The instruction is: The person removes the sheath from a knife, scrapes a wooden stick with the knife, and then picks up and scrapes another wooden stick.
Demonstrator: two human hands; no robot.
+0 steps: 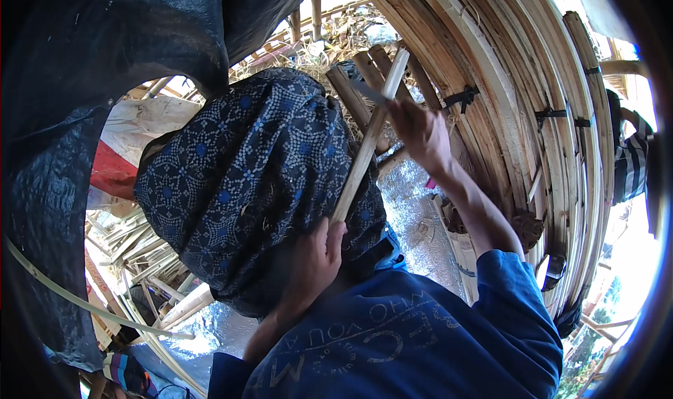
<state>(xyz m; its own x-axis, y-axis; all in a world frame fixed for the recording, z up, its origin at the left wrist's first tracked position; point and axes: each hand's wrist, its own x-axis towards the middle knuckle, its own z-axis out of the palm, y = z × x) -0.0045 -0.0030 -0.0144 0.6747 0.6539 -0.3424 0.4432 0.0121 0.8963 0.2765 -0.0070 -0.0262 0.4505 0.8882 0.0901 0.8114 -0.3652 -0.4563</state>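
Note:
A long, pale bamboo strip point(364, 157) slants up and away over my lap, which is covered by dark blue patterned cloth point(245, 167). My left hand point(315, 262) is closed round its near end, with the thumb along the side. Farther up, my right hand point(423, 136) grips a knife point(369, 93). Its grey blade lies across the strip near the far end and points left; the handle is hidden in my fist. I cannot tell whether the edge is cutting into the strip.
A tall stack of curved-looking wooden slats point(505, 83), tied with black bands, rises close on my right. Several bamboo pieces point(347, 94) stand just beyond the cloth. Black sheeting point(112, 34) hangs at the left. Thin split sticks point(126, 241) lie at the lower left.

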